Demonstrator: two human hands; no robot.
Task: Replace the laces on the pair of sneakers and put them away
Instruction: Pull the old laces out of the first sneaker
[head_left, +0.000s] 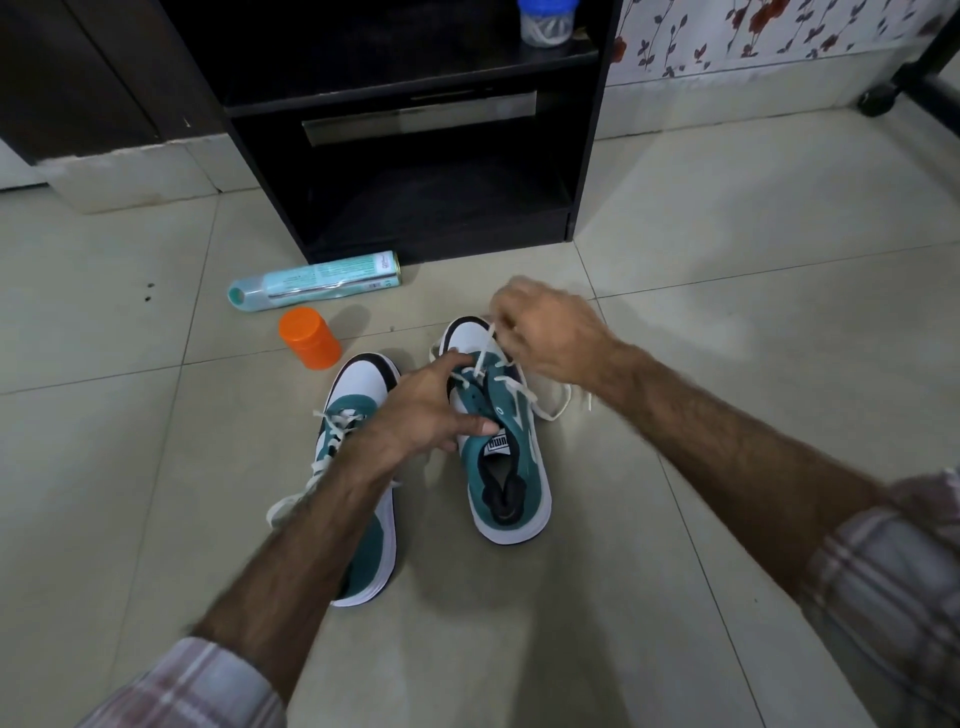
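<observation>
1. Sneakers sit side by side on the floor (675, 597), toes toward the cabinet (405, 156). That puts both tongues under the person, so eyelets face up for threading.
2. Left hand (415, 415) grips the right shoe (506, 467) across the tongue and eyelet row, thumb on the near side, fingers curled over the far side. My read: it pins the shoe so lace tension can't drag it.
3. Right hand (545, 332) is raised over the toe of that shoe, fingers closed in a pinch on the lace (480, 364), which runs taut from the lower eyelets up to the fingers. Pulling up and forward likely draws slack through.
4. Only the lower eyelets of the right shoe look threaded; loose lace trails off its right side onto the floor. Upper eyelets look bare, so lacing is partway.
5. Left shoe (363, 493), partly hidden under the left forearm, shows crossed lacing with ends lying loose off its left side. Can't tell if it's finished.
6. Spray can (317, 283) lies on its side at the cabinet's front edge; orange jar (309, 338) stands just beyond the left shoe's toe. Both are off the work area.
7. Cabinet's bottom shelf is open, a plausible place for the pair. Putting away not started.
</observation>
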